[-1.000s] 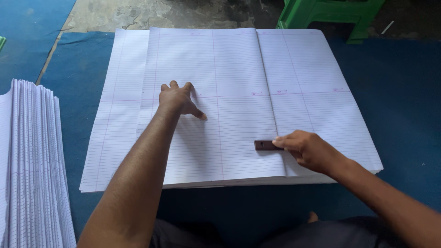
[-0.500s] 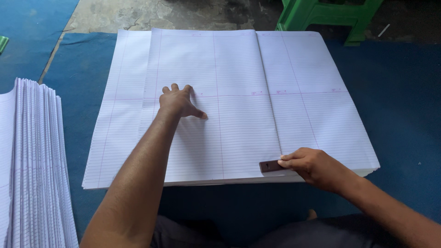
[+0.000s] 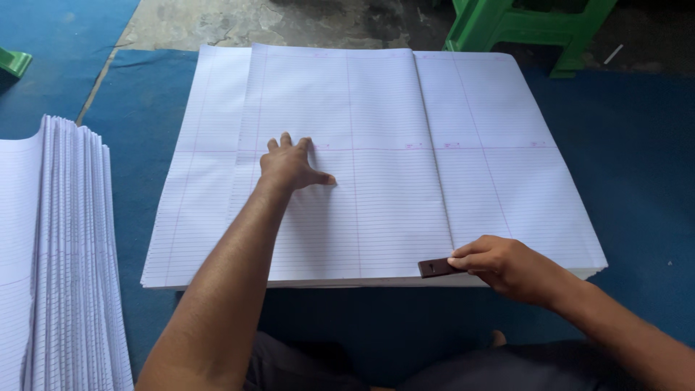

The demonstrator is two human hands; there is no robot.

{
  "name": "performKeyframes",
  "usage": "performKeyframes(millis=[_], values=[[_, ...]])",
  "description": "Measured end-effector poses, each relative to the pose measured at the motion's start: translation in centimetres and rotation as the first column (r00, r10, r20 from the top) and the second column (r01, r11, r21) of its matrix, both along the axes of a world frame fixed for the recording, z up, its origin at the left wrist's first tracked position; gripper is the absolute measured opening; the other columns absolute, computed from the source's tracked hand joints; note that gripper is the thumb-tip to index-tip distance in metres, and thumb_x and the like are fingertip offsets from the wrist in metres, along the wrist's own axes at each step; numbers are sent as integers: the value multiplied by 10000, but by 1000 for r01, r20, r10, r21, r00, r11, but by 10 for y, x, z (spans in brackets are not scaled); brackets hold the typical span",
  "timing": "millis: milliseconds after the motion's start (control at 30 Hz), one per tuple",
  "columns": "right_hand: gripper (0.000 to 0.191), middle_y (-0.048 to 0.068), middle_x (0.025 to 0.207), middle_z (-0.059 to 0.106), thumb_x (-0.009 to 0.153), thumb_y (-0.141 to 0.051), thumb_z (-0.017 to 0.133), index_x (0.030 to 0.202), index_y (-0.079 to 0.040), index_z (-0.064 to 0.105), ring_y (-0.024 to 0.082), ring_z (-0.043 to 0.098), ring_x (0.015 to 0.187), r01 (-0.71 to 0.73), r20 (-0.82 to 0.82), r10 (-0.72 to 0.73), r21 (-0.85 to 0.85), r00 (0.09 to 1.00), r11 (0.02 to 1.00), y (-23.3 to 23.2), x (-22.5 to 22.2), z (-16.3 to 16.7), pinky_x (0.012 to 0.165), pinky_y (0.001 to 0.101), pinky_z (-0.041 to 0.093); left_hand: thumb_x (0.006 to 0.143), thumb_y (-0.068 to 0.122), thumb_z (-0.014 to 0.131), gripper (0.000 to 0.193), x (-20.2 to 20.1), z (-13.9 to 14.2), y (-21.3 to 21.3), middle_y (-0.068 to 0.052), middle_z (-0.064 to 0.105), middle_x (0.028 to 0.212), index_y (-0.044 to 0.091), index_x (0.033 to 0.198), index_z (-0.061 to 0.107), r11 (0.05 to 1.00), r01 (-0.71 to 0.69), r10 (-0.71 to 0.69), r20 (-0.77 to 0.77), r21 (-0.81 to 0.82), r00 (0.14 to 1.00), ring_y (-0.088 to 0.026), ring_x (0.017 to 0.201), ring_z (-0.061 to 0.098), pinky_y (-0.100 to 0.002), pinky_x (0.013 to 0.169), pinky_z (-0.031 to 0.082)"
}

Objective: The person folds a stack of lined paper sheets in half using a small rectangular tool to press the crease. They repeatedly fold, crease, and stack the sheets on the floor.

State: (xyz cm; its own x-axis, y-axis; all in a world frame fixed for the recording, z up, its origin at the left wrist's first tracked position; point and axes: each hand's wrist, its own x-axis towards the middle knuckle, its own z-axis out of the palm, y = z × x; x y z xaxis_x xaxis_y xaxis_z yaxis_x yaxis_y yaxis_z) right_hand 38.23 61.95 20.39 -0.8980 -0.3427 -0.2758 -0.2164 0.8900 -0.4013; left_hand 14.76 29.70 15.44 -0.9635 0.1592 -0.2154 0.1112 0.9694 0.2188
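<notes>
On ruled paper [image 3: 376, 210], left hand [image 3: 289, 165] fingers splay flat; right hand [image 3: 507, 266] pinches brown block [image 3: 434, 268].

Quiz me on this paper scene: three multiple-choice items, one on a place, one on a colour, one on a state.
1. Where does the left hand rest?
A. on the folded ruled sheet
B. on the side stack
C. on the stool

2. What colour is the mat under the paper?
A. red
B. blue
C. yellow

3. How is the small dark tool?
A. lying loose
B. gripped by the right hand
C. under the paper

Answers: 1 A, palm flat on it; 2 B, blue shows around the sheets; 3 B, fingers pinch it at the near edge.
</notes>
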Motion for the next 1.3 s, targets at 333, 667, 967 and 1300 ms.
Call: performKeyframes(millis=[333, 667, 967, 1300], values=[[324, 110, 1171, 728, 859, -96, 658, 1178, -98, 711, 246, 685, 1098, 263, -332, -265, -54, 905, 963, 40, -40, -19, 961, 389, 550, 547, 765, 847, 1176, 3, 2, 3, -211, 319, 1596, 249, 1520, 432, 1000, 8, -8, 0, -16, 1000, -428, 1484, 256, -467, 1041, 498], [421, 175, 1187, 705, 880, -129, 654, 1297, -76, 686, 307, 697, 1012, 643, -425, -537, 156, 729, 750, 95, -98, -35, 896, 429, 568, 520, 790, 840, 1177, 12, 6, 2, -192, 331, 1584, 253, 1495, 455, 1000, 8, -8, -40, -8, 999, -410, 1463, 285, -463, 1018, 507], [274, 157, 1184, 709, 865, -219, 695, 1087, -89, 787, 325, 670, 1063, 643, -512, -459, 271, 726, 716, 108, -115, -43, 922, 455, 558, 587, 756, 832, 968, 19, 3, -8, -97, 610, 1351, 158, 1322, 637, 998, 27, -19, -135, 52, 991, -284, 1300, 514, -425, 956, 555], [413, 183, 1163, 701, 943, -295, 691, 1268, -40, 681, 287, 684, 954, 598, -391, -572, -67, 721, 799, 40, -157, -39, 852, 433, 564, 884, 195, 766, 243, -2, 0, -81, -181, 731, 1018, 1, 1030, 750, 826, -416, 470, -57, 381, 881, -278, 929, 700, -435, 834, 611]])
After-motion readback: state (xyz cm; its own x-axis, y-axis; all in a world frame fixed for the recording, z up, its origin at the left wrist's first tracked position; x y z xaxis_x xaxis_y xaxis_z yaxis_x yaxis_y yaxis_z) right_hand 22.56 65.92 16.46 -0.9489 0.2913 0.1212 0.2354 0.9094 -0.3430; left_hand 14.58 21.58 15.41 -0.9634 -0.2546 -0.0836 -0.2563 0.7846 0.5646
